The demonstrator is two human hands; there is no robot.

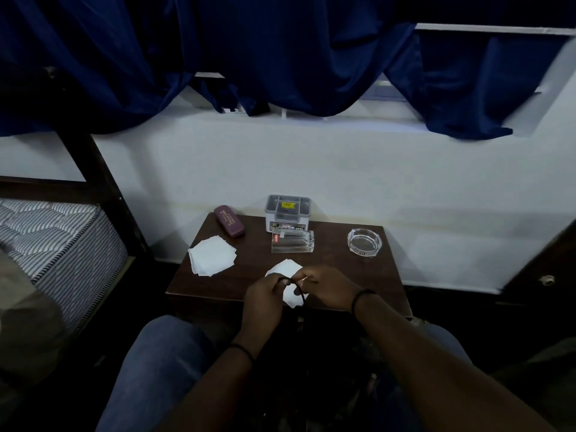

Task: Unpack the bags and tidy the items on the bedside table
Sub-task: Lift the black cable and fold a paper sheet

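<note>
Grey box (287,213) at desk (218,282) rear, contents unclear. My left hand (265,294) and right hand (327,286) pinch dark cord (300,291) over white paper (288,269).

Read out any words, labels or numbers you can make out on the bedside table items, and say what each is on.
"OPEN", partly cut off: front label of the grey lidded plastic box.
Yellow sticker on its lid: too blurred to read.
Gold print on the maroon oblong case: too small.
Red tag on the clear glass tumbler: unreadable.

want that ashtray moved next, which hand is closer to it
Right. The right hand is below and left of the glass ashtray, at the table's front edge. The left hand is farther left; both pinch a dark cord.
</note>
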